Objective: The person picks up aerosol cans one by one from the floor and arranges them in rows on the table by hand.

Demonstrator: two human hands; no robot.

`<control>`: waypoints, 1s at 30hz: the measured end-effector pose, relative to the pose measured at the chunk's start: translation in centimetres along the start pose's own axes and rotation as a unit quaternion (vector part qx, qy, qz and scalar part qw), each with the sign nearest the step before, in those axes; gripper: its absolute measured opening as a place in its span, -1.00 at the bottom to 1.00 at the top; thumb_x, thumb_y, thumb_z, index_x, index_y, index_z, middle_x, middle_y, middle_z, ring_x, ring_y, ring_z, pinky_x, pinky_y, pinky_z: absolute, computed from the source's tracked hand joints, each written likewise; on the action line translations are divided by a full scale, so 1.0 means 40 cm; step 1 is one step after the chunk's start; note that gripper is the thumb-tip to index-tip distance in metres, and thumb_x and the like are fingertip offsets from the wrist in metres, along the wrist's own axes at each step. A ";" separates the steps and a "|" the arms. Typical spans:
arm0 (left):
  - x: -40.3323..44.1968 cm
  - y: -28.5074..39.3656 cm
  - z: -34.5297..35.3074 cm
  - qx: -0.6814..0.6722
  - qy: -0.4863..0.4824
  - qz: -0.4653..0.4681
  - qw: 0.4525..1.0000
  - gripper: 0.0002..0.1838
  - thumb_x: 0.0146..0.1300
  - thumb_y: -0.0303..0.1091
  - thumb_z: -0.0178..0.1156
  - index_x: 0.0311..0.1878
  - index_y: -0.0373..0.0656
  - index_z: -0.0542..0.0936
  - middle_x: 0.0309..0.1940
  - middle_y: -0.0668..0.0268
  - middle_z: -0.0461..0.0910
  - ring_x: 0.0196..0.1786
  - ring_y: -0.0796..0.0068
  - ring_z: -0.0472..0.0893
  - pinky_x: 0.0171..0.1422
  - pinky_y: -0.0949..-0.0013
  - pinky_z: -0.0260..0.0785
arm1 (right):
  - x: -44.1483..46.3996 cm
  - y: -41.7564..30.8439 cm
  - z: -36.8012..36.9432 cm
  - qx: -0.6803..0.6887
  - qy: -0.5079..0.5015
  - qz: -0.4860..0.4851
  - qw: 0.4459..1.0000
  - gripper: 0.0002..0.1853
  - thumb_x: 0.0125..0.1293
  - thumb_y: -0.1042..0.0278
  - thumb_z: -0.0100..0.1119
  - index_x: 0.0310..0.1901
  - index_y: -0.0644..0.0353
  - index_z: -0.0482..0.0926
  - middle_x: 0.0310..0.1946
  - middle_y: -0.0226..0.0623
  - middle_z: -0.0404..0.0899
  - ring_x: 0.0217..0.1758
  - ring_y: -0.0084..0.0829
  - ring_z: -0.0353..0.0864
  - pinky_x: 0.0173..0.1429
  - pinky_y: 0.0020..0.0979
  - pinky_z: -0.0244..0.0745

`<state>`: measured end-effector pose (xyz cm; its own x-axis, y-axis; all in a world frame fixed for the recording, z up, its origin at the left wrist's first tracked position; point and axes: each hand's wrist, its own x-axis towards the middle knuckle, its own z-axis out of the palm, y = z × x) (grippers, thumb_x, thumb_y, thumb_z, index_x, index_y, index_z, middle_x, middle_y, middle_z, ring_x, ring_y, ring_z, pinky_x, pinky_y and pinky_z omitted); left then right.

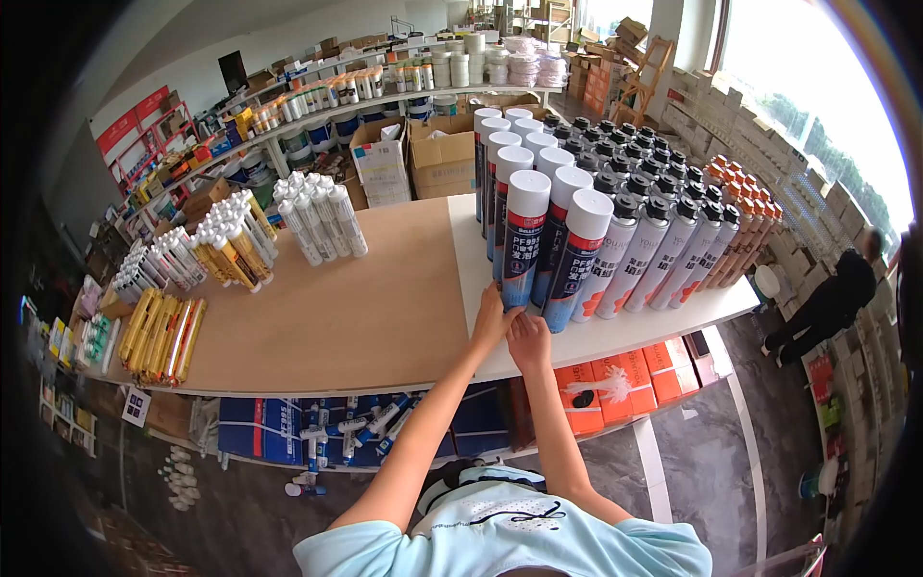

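Note:
My left hand [492, 319] is closed at the lower left side of a foam spray can [522, 240] with a white cap and a dark blue label. Close beside it, my right hand [528, 340] has its fingers bent together at the can's base; what they hold, if anything, is hidden. A second white-capped foam can [577, 264] stands just to the right, upright and near the table's front edge. More white-capped cans [514, 159] run in rows behind these two.
Rows of black-capped cans [654, 226] and orange-capped cans [750, 221] fill the table's right side. White tubes [322, 221] and yellow tubes [163, 337] stand or lie leftward on the brown tabletop [385, 317]. Orange boxes [615, 389] sit below. A person [827, 303] stands at right.

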<state>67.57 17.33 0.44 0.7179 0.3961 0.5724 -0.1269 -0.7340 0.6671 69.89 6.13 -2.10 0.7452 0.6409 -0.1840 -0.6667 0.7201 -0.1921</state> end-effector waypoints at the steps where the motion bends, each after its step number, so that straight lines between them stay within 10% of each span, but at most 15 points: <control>1: 0.005 0.002 -0.003 0.001 -0.002 -0.001 1.000 -0.12 0.00 -0.33 0.44 0.29 -0.53 0.17 0.06 -0.20 0.43 0.14 -0.16 0.41 0.23 0.08 0.29 | -0.006 -0.001 0.013 0.036 0.015 0.018 0.999 -0.65 0.27 0.26 0.04 0.02 0.27 0.45 0.00 -0.36 0.49 0.12 -0.39 0.44 0.19 -0.38 0.32; 9: 0.024 0.040 -0.006 -0.027 -0.012 -0.067 0.997 -0.32 -0.02 -0.50 0.36 0.20 -0.43 0.32 0.02 -0.13 0.48 0.12 -0.17 0.42 0.20 0.09 0.31 | 0.006 -0.025 0.025 0.136 0.082 0.014 0.987 -0.46 0.33 0.34 -0.06 0.27 0.49 0.23 0.22 -0.12 0.36 0.34 -0.26 0.30 0.45 -0.26 0.13; 12: 0.026 0.041 -0.003 -0.011 0.010 -0.032 0.999 -0.35 -0.03 -0.55 0.33 0.19 -0.37 0.35 0.00 -0.08 0.51 0.10 -0.16 0.43 0.19 0.08 0.31 | 0.006 -0.040 0.020 0.229 0.054 0.051 0.971 -0.25 0.32 0.35 -0.08 0.47 0.38 -0.11 0.49 -0.18 0.00 0.55 -0.30 -0.01 0.53 -0.23 -0.01; 30: 0.045 0.009 0.015 -0.008 -0.019 -0.047 0.999 -0.36 -0.01 -0.54 0.32 0.19 -0.37 0.32 -0.02 -0.14 0.52 0.05 -0.18 0.47 0.13 0.03 0.35 | 0.034 -0.058 0.010 0.210 0.044 0.068 0.974 -0.43 0.28 0.53 -0.28 0.33 0.58 0.15 0.35 0.03 0.28 0.46 -0.18 0.21 0.51 -0.24 0.05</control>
<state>69.25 17.43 1.43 0.7522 0.4420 0.4887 -0.0687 -0.6850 0.7253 72.43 5.45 -1.52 0.6338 0.7261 -0.2664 -0.6829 0.6871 0.2480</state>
